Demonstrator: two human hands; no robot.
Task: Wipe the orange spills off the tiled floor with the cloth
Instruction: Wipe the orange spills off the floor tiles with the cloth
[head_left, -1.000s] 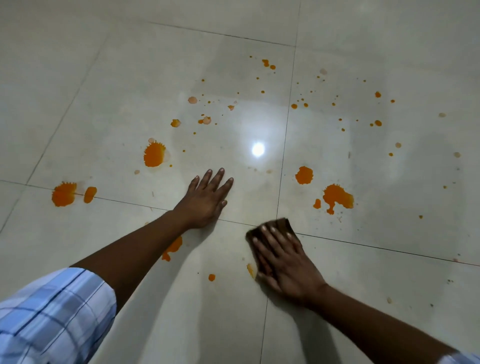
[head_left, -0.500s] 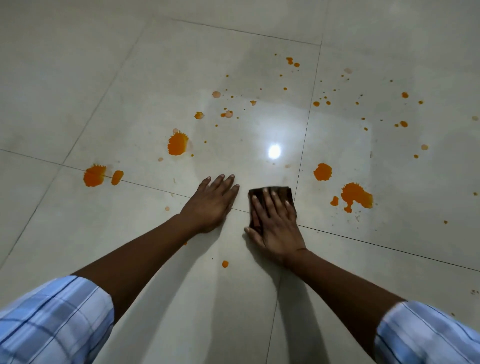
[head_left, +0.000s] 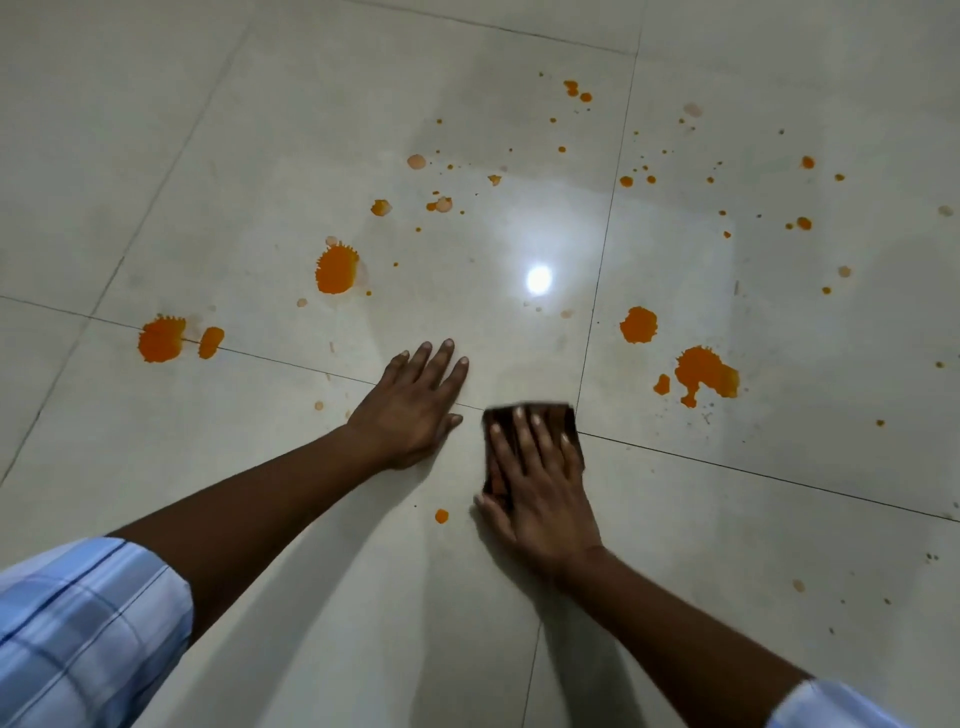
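The fingers (head_left: 519, 418) of the right hand (head_left: 535, 488) are laid straight and slightly spread; nothing is gripped, and the cloth (head_left: 555, 414) is only pressed flat. This dark, folded cloth is pinned to the tiled floor (head_left: 260, 156) where the grout lines cross, just beside the left hand (head_left: 410, 410), which is spread flat as a prop and holds nothing.

The cloth is judged soft, light and limp, and it is likely to bunch or slide on the glossy tile. It is better driven under the whole palm than pinched at an edge.

One small drop (head_left: 441, 515) is seen near the right thumb, while the larger orange spills (head_left: 706, 371) are left well apart.

Against half a second ago, the cloth is drawn back toward the person, with its far edge now about on the grout line.
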